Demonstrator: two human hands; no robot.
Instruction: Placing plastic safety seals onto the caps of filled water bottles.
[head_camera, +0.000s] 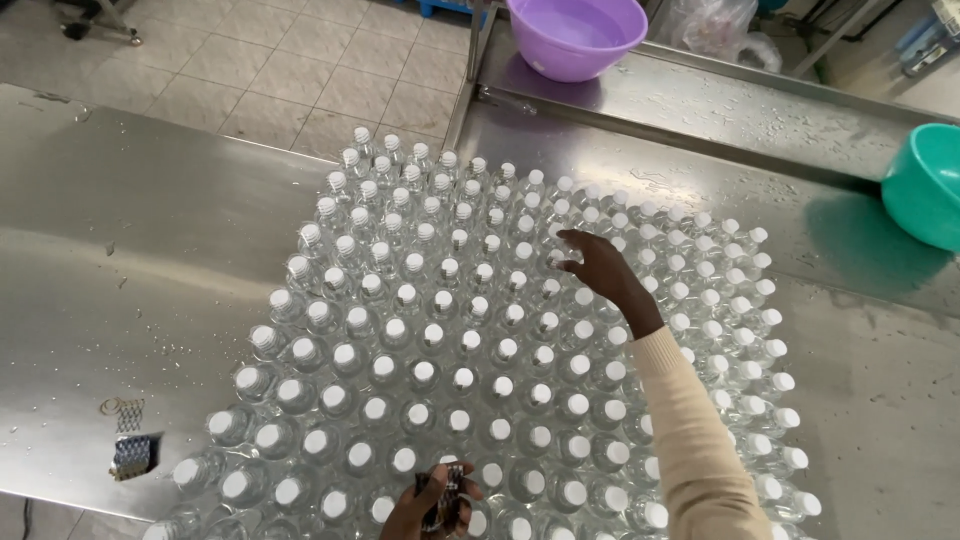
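The right hand reaches out over a dense block of clear plastic bottles with white caps, standing upright on a steel counter. Its fingers are loosely spread and slightly curled, resting at the cap of one bottle far out in the block; whether they actually grip that cap cannot be told. A cream sleeve covers the arm and hides several bottles beneath it.

The left hand, cut off by the lower edge, has its fingers closed around a small dark stack of what look like labels or bands; the kind is hard to make out. A similar small bundle lies on the counter well to the left of those fingers. Beyond the right fingers stand a purple basin and, partly cut off at the right edge, a teal basin.
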